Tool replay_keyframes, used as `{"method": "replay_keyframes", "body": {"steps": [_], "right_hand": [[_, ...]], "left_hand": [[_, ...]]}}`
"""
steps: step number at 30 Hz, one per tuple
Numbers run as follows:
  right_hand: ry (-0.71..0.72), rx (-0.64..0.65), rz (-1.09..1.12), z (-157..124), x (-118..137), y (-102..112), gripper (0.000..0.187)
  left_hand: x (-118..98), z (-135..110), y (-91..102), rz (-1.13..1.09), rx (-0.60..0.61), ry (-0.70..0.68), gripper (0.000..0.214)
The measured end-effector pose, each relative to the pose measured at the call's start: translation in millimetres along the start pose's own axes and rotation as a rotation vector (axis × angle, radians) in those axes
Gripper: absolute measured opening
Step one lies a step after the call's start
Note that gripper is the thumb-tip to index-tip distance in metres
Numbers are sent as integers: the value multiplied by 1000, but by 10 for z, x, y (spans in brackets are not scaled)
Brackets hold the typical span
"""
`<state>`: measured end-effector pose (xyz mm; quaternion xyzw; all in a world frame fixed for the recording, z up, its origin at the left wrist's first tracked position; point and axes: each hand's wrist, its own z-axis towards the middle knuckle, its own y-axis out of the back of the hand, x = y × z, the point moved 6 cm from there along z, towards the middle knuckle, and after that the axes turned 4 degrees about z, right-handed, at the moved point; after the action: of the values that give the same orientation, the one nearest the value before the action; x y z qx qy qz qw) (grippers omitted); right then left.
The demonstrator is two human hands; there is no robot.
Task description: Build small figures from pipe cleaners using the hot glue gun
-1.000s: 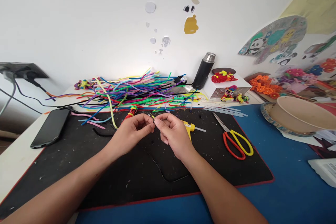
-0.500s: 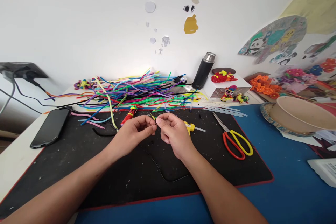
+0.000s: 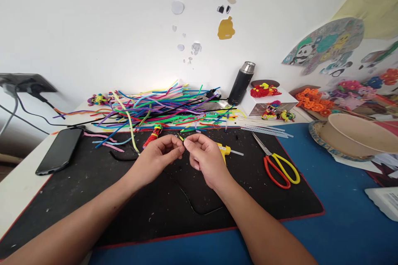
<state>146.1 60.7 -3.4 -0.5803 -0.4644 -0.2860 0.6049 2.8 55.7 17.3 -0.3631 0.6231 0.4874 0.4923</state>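
My left hand [image 3: 157, 155] and my right hand [image 3: 207, 159] meet above the black mat [image 3: 161, 219], thumbs and fingers pinched together. Between their fingertips pokes out the tip of a small yellow-green piece [image 3: 181, 137], seemingly pipe cleaner; most of it is hidden by the fingers. Just behind my left hand lies a red and green pipe-cleaner figure [image 3: 153, 135]. A yellow glue gun [image 3: 226, 150] is partly covered by my right hand. Scissors [image 3: 276, 165] with one red and one yellow handle lie open further right.
A pile of coloured pipe cleaners [image 3: 155, 105] runs along the wall. A phone [image 3: 60, 151] lies at left. A black flask [image 3: 241, 85] leans beside a white box [image 3: 273, 103]. Clear glue sticks [image 3: 264, 129] lie near the scissors. A thin black cord [image 3: 202, 214] curves across the mat.
My hands stay nearly in place, fingertips pinched close together. The small yellow-green piece has shifted very slightly.
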Motion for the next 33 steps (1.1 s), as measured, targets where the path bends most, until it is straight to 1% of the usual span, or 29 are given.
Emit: {"method": "replay_keyframes", "body": {"steps": [3,9,14,19,26,33], "right_hand": [[-1,-9,12,-5,19,-3,34],[-5,-50,28,-1,42,8,37],[-9,-22,-8,6,0,-5,37],[11,9,-81,-9,-17,-28,34],[36,0,-148,-7,-11,-23,29],[28,9,-125,-16,6,-44,28]], "left_hand": [[25,2,6,-20,-7,38,31],[77,23,51,-115,-82,83,30],[53,25,50,-144,-102,83,33],[9,25,52,-90,-105,36,33],[-24,12,63,40,-102,-2,31],[-61,8,58,21,-116,12,32]]}}
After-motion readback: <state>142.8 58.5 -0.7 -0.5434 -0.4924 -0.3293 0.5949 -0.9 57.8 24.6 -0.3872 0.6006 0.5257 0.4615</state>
